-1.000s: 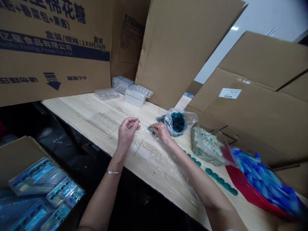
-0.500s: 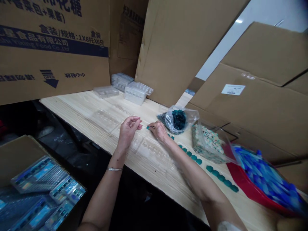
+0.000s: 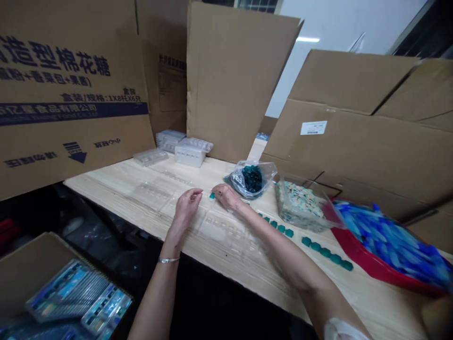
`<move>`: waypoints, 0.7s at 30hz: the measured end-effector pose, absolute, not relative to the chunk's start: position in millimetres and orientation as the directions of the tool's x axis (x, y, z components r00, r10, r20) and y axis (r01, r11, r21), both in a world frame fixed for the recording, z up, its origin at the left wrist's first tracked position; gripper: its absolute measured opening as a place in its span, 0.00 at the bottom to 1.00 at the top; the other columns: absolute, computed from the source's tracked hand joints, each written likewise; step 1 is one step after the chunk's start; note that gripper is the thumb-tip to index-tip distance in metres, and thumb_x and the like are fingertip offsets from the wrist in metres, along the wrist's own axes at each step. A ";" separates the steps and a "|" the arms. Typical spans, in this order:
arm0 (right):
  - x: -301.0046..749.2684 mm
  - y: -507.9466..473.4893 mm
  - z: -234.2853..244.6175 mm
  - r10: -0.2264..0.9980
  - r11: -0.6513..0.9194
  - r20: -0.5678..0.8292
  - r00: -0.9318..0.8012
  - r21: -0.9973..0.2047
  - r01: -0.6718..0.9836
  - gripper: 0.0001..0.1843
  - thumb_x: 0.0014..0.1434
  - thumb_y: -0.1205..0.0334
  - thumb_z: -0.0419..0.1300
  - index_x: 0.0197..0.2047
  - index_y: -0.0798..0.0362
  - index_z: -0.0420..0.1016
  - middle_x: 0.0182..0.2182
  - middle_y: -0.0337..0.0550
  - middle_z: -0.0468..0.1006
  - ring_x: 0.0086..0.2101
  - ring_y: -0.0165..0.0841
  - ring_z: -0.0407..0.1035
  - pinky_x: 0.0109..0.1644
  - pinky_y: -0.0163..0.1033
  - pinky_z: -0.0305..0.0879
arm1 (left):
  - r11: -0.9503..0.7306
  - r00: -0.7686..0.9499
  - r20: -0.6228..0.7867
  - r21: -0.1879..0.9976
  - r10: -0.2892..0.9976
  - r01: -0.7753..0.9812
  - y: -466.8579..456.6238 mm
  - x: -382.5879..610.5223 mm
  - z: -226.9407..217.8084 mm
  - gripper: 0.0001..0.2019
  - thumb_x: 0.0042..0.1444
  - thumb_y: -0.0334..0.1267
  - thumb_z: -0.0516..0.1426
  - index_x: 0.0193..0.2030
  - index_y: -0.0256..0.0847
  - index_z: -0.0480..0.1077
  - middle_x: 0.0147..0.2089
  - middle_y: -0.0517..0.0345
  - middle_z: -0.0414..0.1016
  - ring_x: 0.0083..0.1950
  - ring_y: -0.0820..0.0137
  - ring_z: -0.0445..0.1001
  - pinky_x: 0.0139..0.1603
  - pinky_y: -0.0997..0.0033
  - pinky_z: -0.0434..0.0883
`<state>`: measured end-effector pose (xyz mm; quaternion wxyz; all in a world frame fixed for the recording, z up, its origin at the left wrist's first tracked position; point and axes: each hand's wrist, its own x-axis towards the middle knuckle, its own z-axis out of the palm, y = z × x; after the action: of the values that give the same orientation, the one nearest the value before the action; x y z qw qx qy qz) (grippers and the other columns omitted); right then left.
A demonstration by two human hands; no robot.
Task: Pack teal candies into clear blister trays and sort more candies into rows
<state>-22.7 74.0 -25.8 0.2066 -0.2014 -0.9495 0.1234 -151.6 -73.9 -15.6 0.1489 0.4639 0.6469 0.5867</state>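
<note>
Pale wooden surface [image 3: 106,189] holds a clear plastic blister tray [image 3: 215,226] at 6 o'clock; right-hand fingers [image 3: 216,188] pinch a teal piece [image 3: 212,195], left-hand fingers [image 3: 193,191] curl loosely, empty.

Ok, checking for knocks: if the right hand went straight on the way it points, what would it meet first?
Probably the small teal piece just ahead of the right hand, perhaps already touching it; depth is unclear. The left hand lies beyond.
</note>
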 end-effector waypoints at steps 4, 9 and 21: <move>-28.2 62.0 -24.1 0.368 0.925 0.253 -0.895 -0.201 0.323 0.10 0.57 0.72 0.51 0.32 0.58 0.74 0.34 0.50 0.75 0.40 0.35 0.66 0.45 0.38 0.60 | -0.093 -0.469 0.361 0.859 0.806 0.503 -76.0 -148.7 -9.3 0.10 0.53 0.38 0.54 0.40 0.37 0.72 0.40 0.51 0.77 0.38 0.69 0.74 0.42 0.69 0.70; -18.6 45.9 -5.0 0.368 0.928 0.253 -0.895 -0.152 0.339 0.10 0.57 0.73 0.51 0.37 0.57 0.72 0.34 0.48 0.74 0.38 0.34 0.66 0.43 0.36 0.61 | -0.128 -0.354 0.425 0.771 0.833 0.623 -65.4 -149.8 20.6 0.11 0.53 0.39 0.53 0.40 0.37 0.72 0.39 0.51 0.76 0.36 0.69 0.74 0.40 0.70 0.69; 167.9 -38.9 50.6 0.418 0.899 0.369 -0.830 -0.299 0.320 0.13 0.63 0.65 0.48 0.39 0.54 0.74 0.39 0.47 0.76 0.42 0.32 0.70 0.47 0.37 0.65 | -0.278 0.203 0.284 0.257 0.937 0.926 120.6 -41.2 47.0 0.14 0.57 0.36 0.49 0.45 0.31 0.69 0.44 0.40 0.73 0.47 0.59 0.70 0.47 0.64 0.65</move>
<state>167.9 -38.9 50.6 0.2173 -0.1944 -0.9499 0.1129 -41.2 120.6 47.0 0.0148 0.7753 0.6008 0.1945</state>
